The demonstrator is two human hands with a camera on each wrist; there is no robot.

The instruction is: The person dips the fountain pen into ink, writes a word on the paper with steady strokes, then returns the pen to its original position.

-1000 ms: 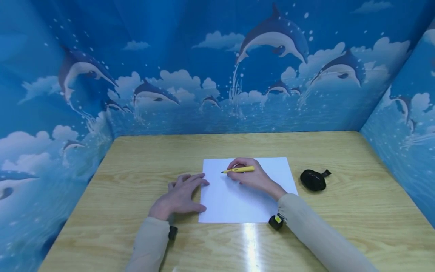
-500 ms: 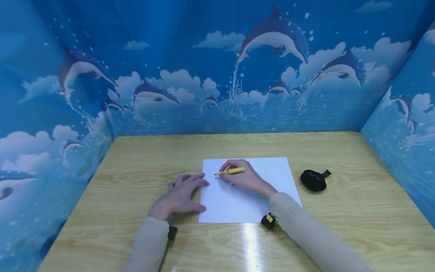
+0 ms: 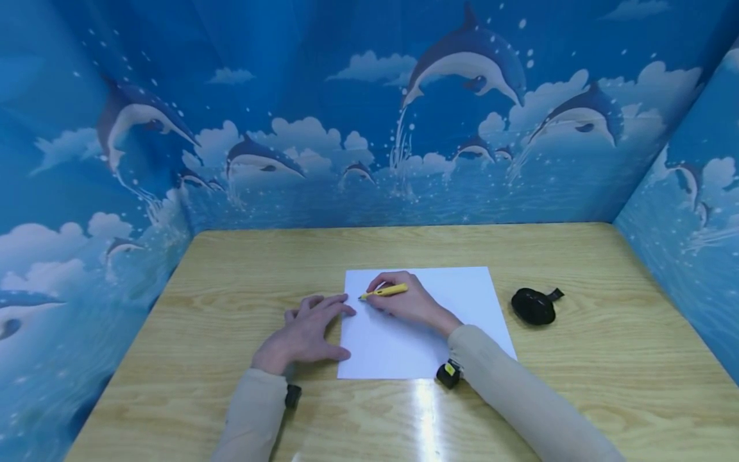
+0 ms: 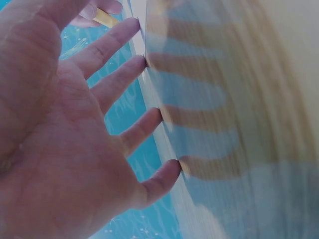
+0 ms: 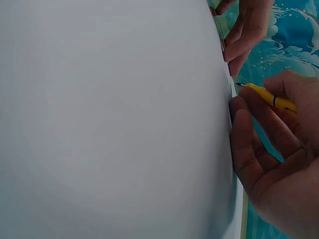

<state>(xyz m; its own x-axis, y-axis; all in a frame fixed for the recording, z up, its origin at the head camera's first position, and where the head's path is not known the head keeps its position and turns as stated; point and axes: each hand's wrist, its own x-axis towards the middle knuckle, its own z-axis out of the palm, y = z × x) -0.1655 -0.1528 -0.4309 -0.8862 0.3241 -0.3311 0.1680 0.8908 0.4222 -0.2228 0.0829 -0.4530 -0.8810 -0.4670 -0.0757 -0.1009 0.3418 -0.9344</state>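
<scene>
A sheet of white paper lies on the table. My right hand pinches a yellow fountain pen between thumb and fingers over the paper's left part. In the right wrist view the pen points its dark nib at the sheet, while the curled outer fingers rest along the surface. No marks show on the sheet. My left hand is spread at the left edge, with the index fingertip and thumb tip on the paper. Its other fingertips touch the wood in the left wrist view.
Right of the paper, a rounded black object with a short strap lies on the wooden table. A blue dolphin-print curtain encloses the table behind and at both sides. Small black devices are worn at both wrists.
My right hand has moved left across the paper with the pen, bringing the nib close to the left fingertips. The left hand has stayed in place.
</scene>
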